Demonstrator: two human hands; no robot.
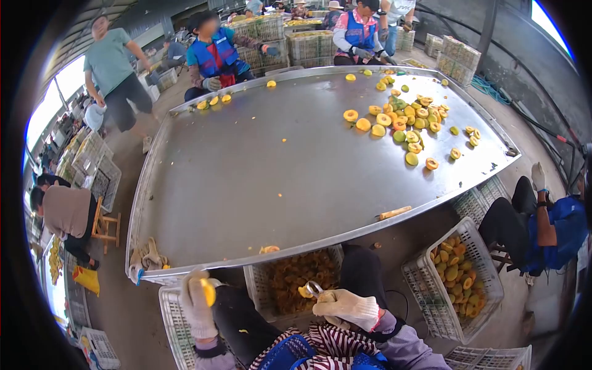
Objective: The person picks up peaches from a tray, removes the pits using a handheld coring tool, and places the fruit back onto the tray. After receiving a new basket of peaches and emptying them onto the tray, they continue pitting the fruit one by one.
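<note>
My left hand [198, 305], in a pale work glove, is closed around a yellow fruit piece [208, 292] at the lower left, below the table edge. My right hand [346, 308], gloved too, grips a small metal ring-shaped tool [314, 288]. An orange-yellow fruit scrap [304, 292] touches the tool's tip. Beneath and between the hands, a crate [261, 294] holds brown-orange fruit waste. Halved fruits [401, 120] lie spread over the far right of the metal table [234, 179].
A crate of halved fruit [490, 271] stands at the right beside a seated person [549, 228]. A wooden-handled tool [394, 213] and gloves [150, 254] lie along the table's near edge. People sit across the table; one person [114, 61] stands at the left.
</note>
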